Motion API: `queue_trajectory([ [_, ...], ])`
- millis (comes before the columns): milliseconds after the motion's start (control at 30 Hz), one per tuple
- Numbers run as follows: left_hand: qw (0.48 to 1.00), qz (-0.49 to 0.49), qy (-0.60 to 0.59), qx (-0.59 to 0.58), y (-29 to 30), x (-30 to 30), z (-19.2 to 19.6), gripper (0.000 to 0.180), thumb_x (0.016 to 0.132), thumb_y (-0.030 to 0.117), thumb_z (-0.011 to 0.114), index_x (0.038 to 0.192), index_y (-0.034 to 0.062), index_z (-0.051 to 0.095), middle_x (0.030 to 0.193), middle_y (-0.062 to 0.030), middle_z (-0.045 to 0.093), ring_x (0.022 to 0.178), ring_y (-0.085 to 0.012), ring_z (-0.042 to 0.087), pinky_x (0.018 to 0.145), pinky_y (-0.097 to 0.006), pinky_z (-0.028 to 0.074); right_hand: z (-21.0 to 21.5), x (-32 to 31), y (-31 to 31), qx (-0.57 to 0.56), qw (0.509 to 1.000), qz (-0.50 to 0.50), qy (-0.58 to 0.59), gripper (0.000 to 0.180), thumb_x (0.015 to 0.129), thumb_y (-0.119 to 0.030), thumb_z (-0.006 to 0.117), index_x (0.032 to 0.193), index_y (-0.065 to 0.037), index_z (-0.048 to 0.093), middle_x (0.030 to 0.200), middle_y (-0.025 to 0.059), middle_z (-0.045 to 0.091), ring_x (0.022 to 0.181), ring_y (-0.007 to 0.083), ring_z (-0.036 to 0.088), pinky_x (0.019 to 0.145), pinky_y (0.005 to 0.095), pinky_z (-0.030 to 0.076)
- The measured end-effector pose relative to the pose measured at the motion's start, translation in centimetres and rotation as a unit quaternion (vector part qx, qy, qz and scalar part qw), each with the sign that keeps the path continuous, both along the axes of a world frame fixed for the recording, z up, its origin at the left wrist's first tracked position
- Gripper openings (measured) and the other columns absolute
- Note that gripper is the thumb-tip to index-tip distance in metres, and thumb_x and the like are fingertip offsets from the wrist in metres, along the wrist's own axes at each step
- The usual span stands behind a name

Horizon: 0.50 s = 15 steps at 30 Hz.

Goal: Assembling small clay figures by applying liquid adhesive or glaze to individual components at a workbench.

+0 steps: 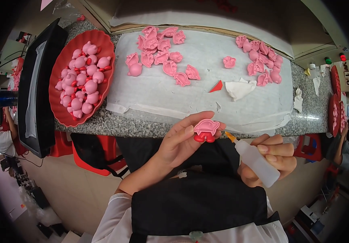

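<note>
In front of my body, over the table's near edge, my left hand (173, 146) pinches a small figure part. It is a hollow pink half shell (207, 127) with its open side facing me and a glossy red bottom piece (205, 138) at its lower edge. My right hand (281, 156) is wrapped round a whitish squeeze bottle (258, 163), tilted up to the left. The bottle's orange nozzle (230, 137) points at the shell from just right of my left fingertips, and a small gap seems to lie between them.
White paper (154, 97) covers the stone table. Pink half shells (163, 44) lie at the back left, with more pink parts (259, 58) at the back right. Torn white paper (240, 90) and a red scrap (216, 86) lie between. A red scalloped bowl (55, 103) holds pink-and-red figures beside a black tray (41, 129).
</note>
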<state>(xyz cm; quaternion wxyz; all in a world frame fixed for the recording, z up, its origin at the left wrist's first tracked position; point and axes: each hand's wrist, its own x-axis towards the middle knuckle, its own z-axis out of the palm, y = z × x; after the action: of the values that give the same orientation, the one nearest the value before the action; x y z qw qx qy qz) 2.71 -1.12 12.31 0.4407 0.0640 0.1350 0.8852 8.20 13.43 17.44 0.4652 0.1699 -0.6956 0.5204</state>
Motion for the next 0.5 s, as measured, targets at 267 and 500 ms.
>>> queue_trajectory([
  [267, 0.997, 0.002, 0.036, -0.068, 0.06, 0.14, 0.66, 0.048, 0.077, 0.022, 0.049, 0.117, 0.0005, 0.035, 0.110, -0.0268, 0.043, 0.101, -0.0291, 0.045, 0.089, -0.038, 0.030, -0.45, -0.03, 0.49, 0.012, 0.998, 0.067, 0.007, 0.045, 0.058, -0.011, 0.072, 0.087, 0.002, 0.040, 0.077, 0.0137, 0.045, 0.053, 0.0148, 0.040, 0.036, 0.0203, 0.035],
  [500, 0.995, 0.005, 0.052, -0.080, 0.06, 0.19, 0.72, 0.047, 0.077, 0.022, 0.049, 0.117, 0.0003, 0.035, 0.109, -0.0268, 0.044, 0.102, -0.0302, 0.044, 0.090, -0.039, 0.029, -0.09, -0.18, 0.41, 0.041, 0.996, 0.072, -0.022, 0.047, 0.057, -0.010, 0.073, 0.089, 0.002, 0.041, 0.079, 0.0136, 0.046, 0.057, 0.0170, 0.044, 0.041, 0.0224, 0.040],
])
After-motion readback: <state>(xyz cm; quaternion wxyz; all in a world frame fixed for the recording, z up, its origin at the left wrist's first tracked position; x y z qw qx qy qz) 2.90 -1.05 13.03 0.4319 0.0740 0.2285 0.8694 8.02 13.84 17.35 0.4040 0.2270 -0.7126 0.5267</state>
